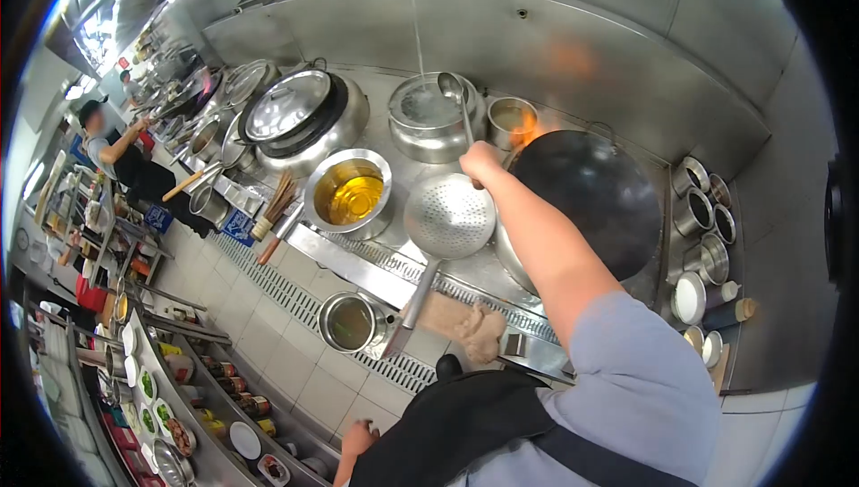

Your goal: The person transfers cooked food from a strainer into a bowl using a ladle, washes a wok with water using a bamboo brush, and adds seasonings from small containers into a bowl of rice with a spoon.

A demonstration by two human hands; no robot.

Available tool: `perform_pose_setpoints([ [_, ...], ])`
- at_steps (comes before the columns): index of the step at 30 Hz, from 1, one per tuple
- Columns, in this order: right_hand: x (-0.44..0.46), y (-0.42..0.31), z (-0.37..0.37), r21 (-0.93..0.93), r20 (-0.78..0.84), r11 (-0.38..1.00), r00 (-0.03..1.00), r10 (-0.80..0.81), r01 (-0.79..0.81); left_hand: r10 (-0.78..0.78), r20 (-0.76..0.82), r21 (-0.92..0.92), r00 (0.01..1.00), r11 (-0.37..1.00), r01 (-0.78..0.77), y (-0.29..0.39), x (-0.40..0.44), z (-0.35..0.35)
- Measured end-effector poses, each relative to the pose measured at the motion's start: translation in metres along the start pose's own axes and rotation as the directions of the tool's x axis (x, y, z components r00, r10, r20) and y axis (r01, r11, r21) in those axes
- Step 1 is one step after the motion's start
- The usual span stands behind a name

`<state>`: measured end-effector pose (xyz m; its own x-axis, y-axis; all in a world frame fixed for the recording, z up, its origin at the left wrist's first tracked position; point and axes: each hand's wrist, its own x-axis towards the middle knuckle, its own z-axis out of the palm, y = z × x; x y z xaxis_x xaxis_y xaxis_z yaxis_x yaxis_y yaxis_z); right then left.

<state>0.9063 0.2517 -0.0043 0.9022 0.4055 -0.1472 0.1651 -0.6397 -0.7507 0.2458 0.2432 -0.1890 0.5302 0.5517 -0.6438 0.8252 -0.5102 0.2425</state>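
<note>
My right hand (481,161) is closed around the handle of a metal ladle (452,88). The ladle's bowl is over the rim of a steel pot (434,138) under a running stream of water. Down by my apron, my left hand (360,439) hangs loosely, fingers partly curled and slightly apart, with nothing visible in it. Beneath my right forearm a large perforated strainer (450,216) lies with its handle toward me. A dark wok (582,192) sits to the right of my arm, with orange flame (528,129) at its far left edge.
A pot of yellow oil (355,196) and a lidded pot (291,106) stand left. A small pot (512,115) is beside the flame. Several seasoning containers (693,209) line the right. A cloth (479,330) lies at the front edge. Another person (125,160) works farther left.
</note>
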Motion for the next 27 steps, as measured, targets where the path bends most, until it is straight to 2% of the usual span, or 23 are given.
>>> perform_pose_setpoints([
  [2, 0.006, -0.023, 0.022, 0.388, 0.127, 0.903, 0.981, 0.147, -0.185, 0.062, 0.097, -0.122, 0.993, 0.991, -0.05, -0.107, 0.016, 0.078],
  [3, 0.015, -0.026, 0.033, 0.618, 0.184, 0.755, 0.974, 0.133, -0.22, -0.021, 0.127, -0.162, 0.992, 0.986, 0.041, -0.112, 0.002, 0.08],
  [4, 0.024, -0.03, 0.032, 0.619, 0.185, 0.755, 0.974, 0.13, -0.218, -0.095, 0.144, -0.199, 0.985, 0.972, 0.123, -0.104, -0.005, 0.071],
  [5, 0.035, -0.033, 0.027, 0.822, 0.383, 0.431, 0.921, 0.068, -0.374, -0.203, 0.165, -0.225, 0.965, 0.945, 0.237, -0.099, -0.013, 0.062],
  [6, 0.044, -0.034, 0.02, 0.85, 0.526, 0.044, 0.848, -0.068, -0.524, -0.264, 0.166, -0.245, 0.95, 0.922, 0.299, -0.09, -0.019, 0.054],
  [7, 0.046, -0.04, 0.006, 0.785, 0.59, -0.142, 0.798, -0.125, -0.603, -0.297, 0.164, -0.257, 0.941, 0.908, 0.332, -0.081, -0.022, 0.043],
  [8, 0.06, -0.04, -0.001, 0.751, 0.583, -0.273, 0.798, -0.151, -0.601, -0.316, 0.157, -0.267, 0.936, 0.899, 0.348, -0.073, -0.022, 0.033],
  [10, 0.079, -0.039, -0.02, 0.657, 0.548, -0.454, 0.795, -0.258, -0.601, -0.336, 0.145, -0.284, 0.93, 0.887, 0.365, -0.061, -0.022, 0.016],
  [11, 0.08, -0.039, -0.026, 0.659, 0.541, -0.462, 0.801, -0.255, -0.593, -0.342, 0.139, -0.292, 0.929, 0.883, 0.368, -0.056, -0.021, 0.008],
  [13, 0.084, -0.042, -0.034, 0.729, 0.316, -0.513, 0.887, -0.336, -0.453, -0.338, 0.122, -0.301, 0.933, 0.883, 0.359, -0.048, -0.017, -0.004],
  [14, 0.085, -0.042, -0.034, 0.727, 0.312, -0.518, 0.889, -0.335, -0.45, -0.337, 0.112, -0.307, 0.935, 0.883, 0.356, -0.046, -0.017, -0.009],
  [16, 0.085, -0.042, -0.033, 0.765, 0.303, -0.417, 0.846, -0.439, -0.49, -0.322, 0.091, -0.308, 0.942, 0.89, 0.335, -0.043, -0.017, -0.018],
  [17, 0.086, -0.042, -0.032, 0.765, 0.301, -0.421, 0.848, -0.437, -0.488, -0.317, 0.087, -0.314, 0.944, 0.891, 0.328, -0.04, -0.016, -0.021],
  [20, 0.082, -0.039, -0.034, 0.895, 0.377, -0.082, 0.843, -0.383, -0.438, -0.303, 0.07, -0.314, 0.95, 0.898, 0.309, -0.034, -0.013, -0.025],
  [21, 0.08, -0.039, -0.034, 0.926, 0.377, 0.078, 0.883, -0.279, -0.37, -0.299, 0.068, -0.318, 0.952, 0.898, 0.305, -0.032, -0.012, -0.026],
  [22, 0.077, -0.039, -0.035, 0.927, 0.374, 0.08, 0.886, -0.275, -0.366, -0.294, 0.064, -0.318, 0.954, 0.9, 0.298, -0.029, -0.01, -0.026],
  [23, 0.072, -0.038, -0.033, 0.859, 0.306, 0.465, 0.943, -0.129, -0.215, -0.292, 0.065, -0.313, 0.954, 0.902, 0.298, -0.028, -0.01, -0.025],
  [24, 0.065, -0.039, -0.031, 0.615, 0.178, 0.783, 0.984, -0.025, -0.092, -0.289, 0.066, -0.315, 0.955, 0.902, 0.295, -0.027, -0.009, -0.024],
  [25, 0.057, -0.041, -0.027, 0.364, 0.017, 0.931, 0.999, -0.043, 0.034, -0.287, 0.068, -0.318, 0.955, 0.901, 0.294, -0.025, -0.009, -0.022],
  [26, 0.05, -0.039, -0.029, 0.36, 0.017, 0.932, 0.999, -0.045, 0.036, -0.287, 0.072, -0.316, 0.955, 0.902, 0.295, -0.023, -0.01, -0.019],
  [27, 0.043, -0.038, -0.03, 0.103, 0.041, 0.994, 0.999, -0.027, 0.023, -0.287, 0.075, -0.317, 0.955, 0.901, 0.296, -0.022, -0.01, -0.017],
])
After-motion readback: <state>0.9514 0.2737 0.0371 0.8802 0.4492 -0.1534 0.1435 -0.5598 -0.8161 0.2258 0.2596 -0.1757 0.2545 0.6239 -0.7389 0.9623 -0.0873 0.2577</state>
